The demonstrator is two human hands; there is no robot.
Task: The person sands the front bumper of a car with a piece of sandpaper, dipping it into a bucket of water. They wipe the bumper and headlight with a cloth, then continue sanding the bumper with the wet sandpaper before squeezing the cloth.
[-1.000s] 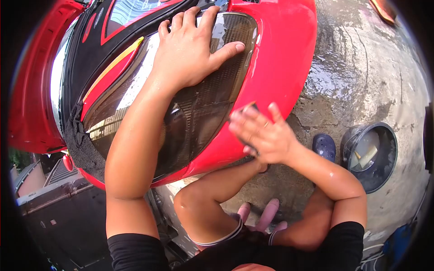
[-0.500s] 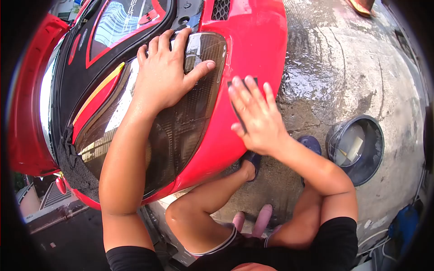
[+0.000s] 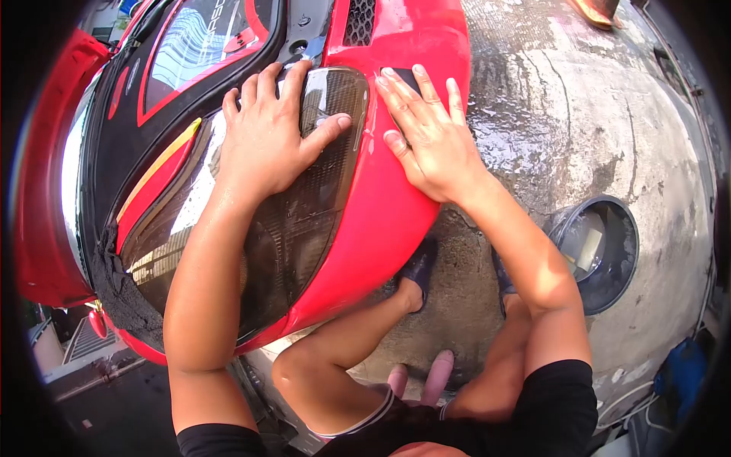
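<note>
The right hand (image 3: pixel 443 152) clenches nothing, its flat fingers pinning a dark sheet (image 3: pixel 405 79) to the red bumper (image 3: pixel 388 217), just beside the lamp (image 3: pixel 301 217); the open left hand (image 3: pixel 263 148) rests on that lamp. Being pressed rather than gripped, the sheet could slip off the glossy curve, and uneven finger pressure or trapped grit might mark the paint

Includes one left hand (image 3: pixel 263 145), one right hand (image 3: pixel 438 152), one dark sheet (image 3: pixel 409 78), one red bumper (image 3: pixel 381 209), one dark headlight (image 3: pixel 304 217) and one mesh grille (image 3: pixel 359 21); also includes one black bucket (image 3: pixel 620 266), one pale block (image 3: pixel 589 247), two bare legs (image 3: pixel 335 343) and two dark blue clogs (image 3: pixel 421 266).
</note>
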